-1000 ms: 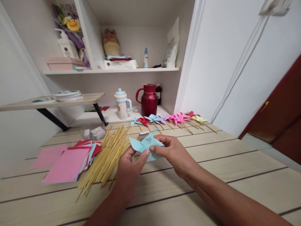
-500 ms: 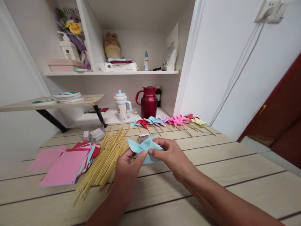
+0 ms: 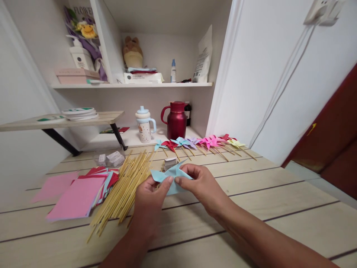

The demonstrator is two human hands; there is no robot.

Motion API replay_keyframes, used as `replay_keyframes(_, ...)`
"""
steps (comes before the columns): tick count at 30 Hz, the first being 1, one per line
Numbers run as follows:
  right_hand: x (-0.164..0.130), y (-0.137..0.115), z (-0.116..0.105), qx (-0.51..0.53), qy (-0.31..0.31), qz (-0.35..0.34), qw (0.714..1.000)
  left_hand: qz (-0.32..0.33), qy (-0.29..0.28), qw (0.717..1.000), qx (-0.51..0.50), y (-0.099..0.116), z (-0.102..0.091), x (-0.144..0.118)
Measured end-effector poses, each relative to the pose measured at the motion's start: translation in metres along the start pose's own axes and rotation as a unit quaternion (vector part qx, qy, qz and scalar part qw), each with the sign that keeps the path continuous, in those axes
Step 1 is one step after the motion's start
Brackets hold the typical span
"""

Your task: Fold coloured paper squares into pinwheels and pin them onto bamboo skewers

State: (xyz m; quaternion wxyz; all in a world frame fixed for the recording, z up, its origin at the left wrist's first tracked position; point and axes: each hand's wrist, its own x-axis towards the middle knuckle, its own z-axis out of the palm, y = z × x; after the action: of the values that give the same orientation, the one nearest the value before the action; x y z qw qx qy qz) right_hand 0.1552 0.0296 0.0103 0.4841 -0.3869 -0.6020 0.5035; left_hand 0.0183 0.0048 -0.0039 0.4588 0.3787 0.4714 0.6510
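A light blue paper pinwheel [image 3: 173, 172] is held between both hands above the table, its corners folded in towards the middle. My left hand [image 3: 152, 191] pinches its left side, thumb on top near the centre. From the right, my right hand [image 3: 199, 184] grips it with thumb and fingers, the thumb tip close to the other thumb. The fingertips beneath the paper are hidden. Just behind the pinwheel sits a small white and grey box [image 3: 170, 162]. A heap of thin wooden sticks [image 3: 122, 190] lies beside my left hand.
Stacked coloured paper squares [image 3: 75, 197] lie at the left, with a clear tray of small white packets [image 3: 115, 159] behind. Several finished pinwheels on sticks [image 3: 209, 142] line the table's back edge. A speckled cup [image 3: 144, 128] and a red jug [image 3: 177, 121] stand behind.
Both hands stay on the pinwheel, and its upright flap has tipped lower and flatter. The hands have shifted only slightly.
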Motion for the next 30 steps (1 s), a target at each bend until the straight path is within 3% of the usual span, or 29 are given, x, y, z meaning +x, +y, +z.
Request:
replay_keyframes(4,0.0,-0.001,0.0,-0.012,-0.007,0.005,1.0,-0.01,0.006,0.999,0.033,0.003,-0.003,0.001)
replay_keyframes(10,0.006,-0.001,-0.011,0.003,-0.012,0.014,1.0,-0.089,0.027,0.995,0.019,0.004,-0.011,0.005)
replay_keyframes(15,0.012,0.001,-0.02,-0.015,0.0,-0.042,0.999,-0.115,-0.007,0.992,-0.048,0.0,-0.016,0.009)
replay_keyframes(22,0.009,-0.006,-0.025,-0.099,-0.073,-0.155,0.98,-0.15,-0.042,0.979,-0.134,0.01,-0.013,0.006)
replay_keyframes(30,0.017,0.002,-0.031,-0.043,-0.112,-0.074,0.99,-0.181,-0.043,0.973,-0.137,0.01,-0.015,0.007)
